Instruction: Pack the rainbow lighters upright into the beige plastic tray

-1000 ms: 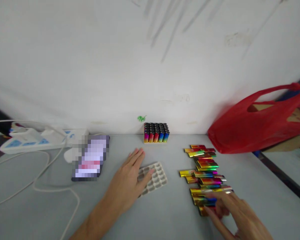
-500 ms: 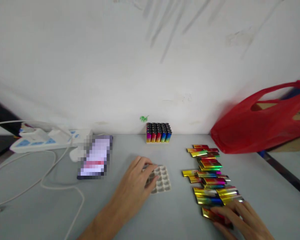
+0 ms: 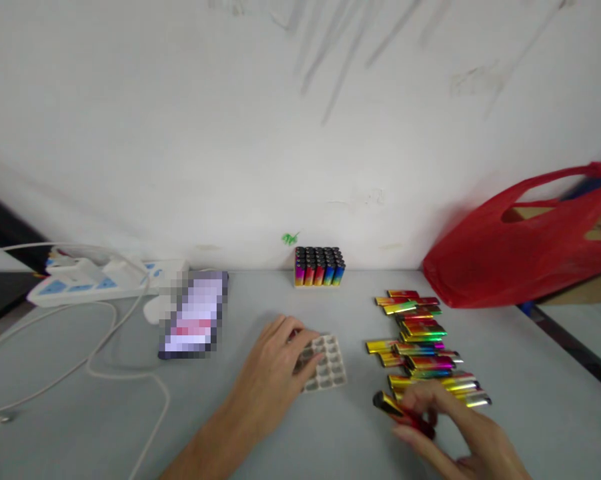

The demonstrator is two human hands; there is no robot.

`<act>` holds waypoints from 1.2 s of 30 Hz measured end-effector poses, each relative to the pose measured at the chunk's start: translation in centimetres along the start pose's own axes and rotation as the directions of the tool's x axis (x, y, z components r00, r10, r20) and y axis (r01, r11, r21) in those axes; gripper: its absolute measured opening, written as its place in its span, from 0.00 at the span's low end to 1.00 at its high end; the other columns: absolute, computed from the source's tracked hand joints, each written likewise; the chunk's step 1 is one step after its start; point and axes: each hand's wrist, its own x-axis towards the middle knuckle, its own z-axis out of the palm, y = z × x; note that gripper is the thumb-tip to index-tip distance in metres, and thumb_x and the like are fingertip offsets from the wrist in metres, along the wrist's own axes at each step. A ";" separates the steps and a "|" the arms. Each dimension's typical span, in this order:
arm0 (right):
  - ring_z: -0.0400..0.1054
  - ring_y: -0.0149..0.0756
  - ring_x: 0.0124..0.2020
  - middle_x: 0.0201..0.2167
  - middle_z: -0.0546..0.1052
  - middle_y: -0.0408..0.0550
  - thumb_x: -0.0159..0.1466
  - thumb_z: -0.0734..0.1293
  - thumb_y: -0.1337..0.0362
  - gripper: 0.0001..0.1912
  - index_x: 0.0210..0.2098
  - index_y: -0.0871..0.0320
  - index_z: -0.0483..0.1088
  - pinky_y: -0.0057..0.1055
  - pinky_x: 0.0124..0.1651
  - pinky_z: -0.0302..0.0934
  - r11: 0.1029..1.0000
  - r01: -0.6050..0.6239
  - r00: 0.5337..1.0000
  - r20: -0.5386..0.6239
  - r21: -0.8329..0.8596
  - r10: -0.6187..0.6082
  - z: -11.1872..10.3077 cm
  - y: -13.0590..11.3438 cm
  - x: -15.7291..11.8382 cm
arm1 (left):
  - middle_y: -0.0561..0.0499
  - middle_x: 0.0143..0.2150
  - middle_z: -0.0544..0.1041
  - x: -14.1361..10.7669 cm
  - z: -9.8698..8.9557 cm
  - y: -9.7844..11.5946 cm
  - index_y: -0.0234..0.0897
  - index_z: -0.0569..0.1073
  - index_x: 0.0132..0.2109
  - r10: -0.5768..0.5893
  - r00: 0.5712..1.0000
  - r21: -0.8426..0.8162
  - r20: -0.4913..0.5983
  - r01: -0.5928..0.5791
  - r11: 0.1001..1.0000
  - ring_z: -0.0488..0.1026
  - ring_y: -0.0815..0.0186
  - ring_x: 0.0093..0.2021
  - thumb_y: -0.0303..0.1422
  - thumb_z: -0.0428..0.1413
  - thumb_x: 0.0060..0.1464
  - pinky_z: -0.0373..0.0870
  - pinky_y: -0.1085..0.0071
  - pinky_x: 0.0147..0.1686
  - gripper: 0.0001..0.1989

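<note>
Between the thumb and fingers of my right hand (image 3: pixel 460 427) is a lighter (image 3: pixel 397 410) with a red and gold shiny body, tilted, its black end pointing left. My left hand (image 3: pixel 277 360) is curled over the left side of a pale tray (image 3: pixel 333 363) with rows of square pockets, thumb and fingers gripping it. Something dark red shows under those fingers, mostly hidden. The tray's visible pockets hold nothing. Right of the tray lies a loose column of shiny multicoloured lighters (image 3: pixel 423 363), partly covered by my right hand.
Against the wall stands a block of upright lighters (image 3: pixel 320 268) in a tray. A phone (image 3: pixel 197 313), a power strip (image 3: pixel 95 283) and white cables (image 3: pixel 130 375) occupy the left. At the back right sits a red bag (image 3: pixel 520 250).
My right hand has picked the red and gold lighter up from the front of the loose column and moved it slightly left, tilting it. My left hand stays on the tray.
</note>
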 end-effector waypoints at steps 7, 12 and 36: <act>0.69 0.37 0.35 0.33 0.76 0.45 0.70 0.77 0.50 0.15 0.38 0.56 0.81 0.32 0.41 0.65 0.847 -0.078 0.992 -0.046 0.526 0.120 2.2 -5.4 9.5 | 0.48 0.47 0.81 0.3 -0.1 -0.3 0.42 0.84 0.50 -0.015 1.000 0.022 -0.012 0.016 1.000 0.79 0.53 0.50 0.29 0.68 0.68 0.75 0.52 0.54 0.06; 0.69 0.36 0.37 0.34 0.77 0.44 0.76 0.72 0.49 0.17 0.38 0.55 0.75 0.32 0.44 0.63 0.652 -0.068 0.997 0.031 0.755 0.067 4.4 -6.2 12.6 | 0.47 0.47 0.82 0.4 -0.2 -0.5 0.41 0.85 0.50 -0.035 0.999 0.038 -0.013 0.035 0.999 0.80 0.52 0.50 0.29 0.69 0.67 0.77 0.52 0.54 0.07; 0.35 0.24 0.17 0.16 0.46 0.29 0.65 0.73 0.41 0.34 0.19 0.50 0.51 0.29 0.19 0.33 -0.025 -0.437 0.896 0.438 0.899 0.076 7.0 -4.0 11.8 | 0.49 0.48 0.80 0.4 -0.4 -0.8 0.44 0.87 0.48 -0.077 0.996 -0.085 0.040 0.080 0.993 0.82 0.56 0.49 0.29 0.66 0.69 0.79 0.58 0.52 0.06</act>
